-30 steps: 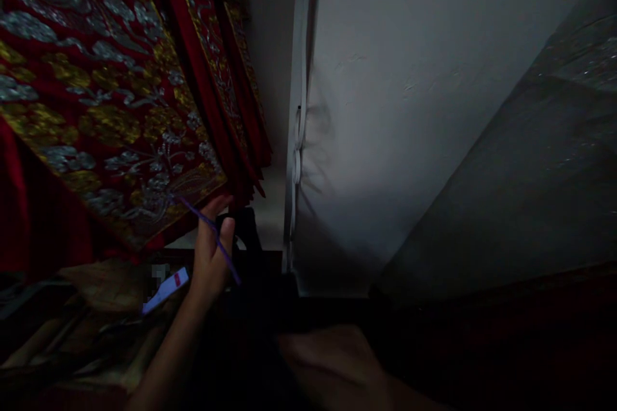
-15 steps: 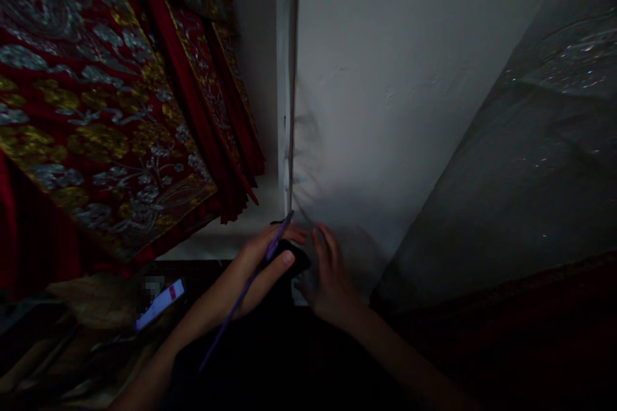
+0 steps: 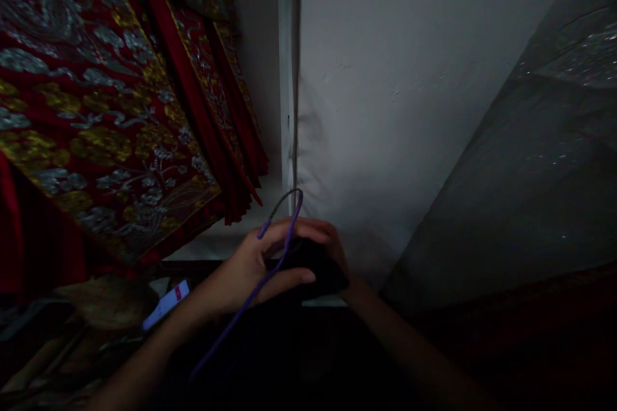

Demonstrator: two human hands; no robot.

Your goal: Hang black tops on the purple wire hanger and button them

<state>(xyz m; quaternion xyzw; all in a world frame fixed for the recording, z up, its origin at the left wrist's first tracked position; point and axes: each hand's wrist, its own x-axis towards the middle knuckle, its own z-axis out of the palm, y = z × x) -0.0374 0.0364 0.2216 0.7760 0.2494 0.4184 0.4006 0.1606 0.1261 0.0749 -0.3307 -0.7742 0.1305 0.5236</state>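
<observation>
My left hand (image 3: 270, 263) is closed on a black piece that looks like dark cloth (image 3: 315, 266), with the thumb in front and the fingers curled over its top. A purple cord (image 3: 260, 284) runs across this hand and bends into a dark loop above it. My right hand (image 3: 341, 258) is against the far right side of the black piece, which hides most of its fingers. Whether it grips the piece cannot be made out. The dark clothing below merges with the black piece in the dim light.
A red cloth with gold and silver embroidery (image 3: 110, 122) hangs at left. Ahead stands a pale wall (image 3: 385, 77) with a narrow upright strip (image 3: 288, 64). Shiny clear sheeting (image 3: 520, 192) covers the right side. A lit phone (image 3: 166, 306) lies low at left among dim clutter.
The black piece has shifted right and shows more. My right hand has gone from beside it to behind it. The cord's upper end now stands out as an open loop.
</observation>
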